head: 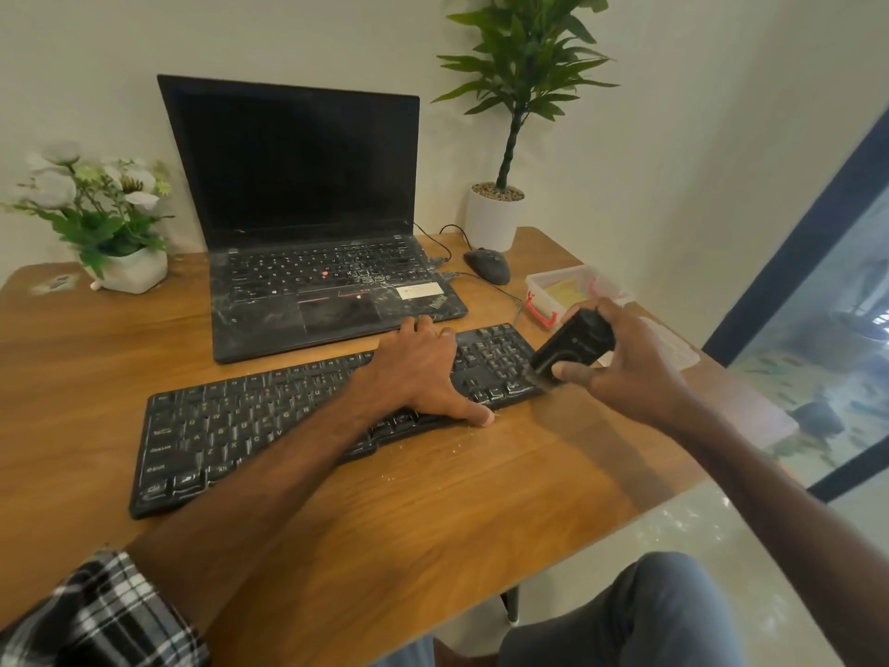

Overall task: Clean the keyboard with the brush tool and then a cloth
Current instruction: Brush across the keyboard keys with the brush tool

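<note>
Pressing flat across the middle of the long black plastic keyboard (308, 416), the left hand (413, 373) has its fingers spread and its thumb reaching over the front edge onto the wood, closed on nothing; this looks meant to pin the board so it does not slide under the strokes. The right hand (620, 368) is wrapped around the chunky black brush tool (572, 349), thumb underneath and fingers over the top, holding it tilted with its lower end at the right edge of the number pad. The bristles are blurred, so whether they touch the keys I cannot tell. Judging from that position, the brushing step is under way at the keyboard's right end, and pale crumbs scattered on the wood just in front of the board fit that reading.

A clear plastic box with red clips (572, 291) stands just beyond the right hand with something yellow inside, possibly the cloth for the wiping step, though that is not certain.

Everything rests on a warm brown wooden desk (433, 512) with rounded corners, pushed against a pale wall. Behind the keyboard sits an open black laptop (308, 219), its screen dark and its deck smeared with dust. A dark mouse (487, 265) lies to its right, near a tall green plant in a white pot (500, 204); white flowers in a white pot (101, 219) stand at the left. A dark-framed glass panel fills the right side of the room.
</note>
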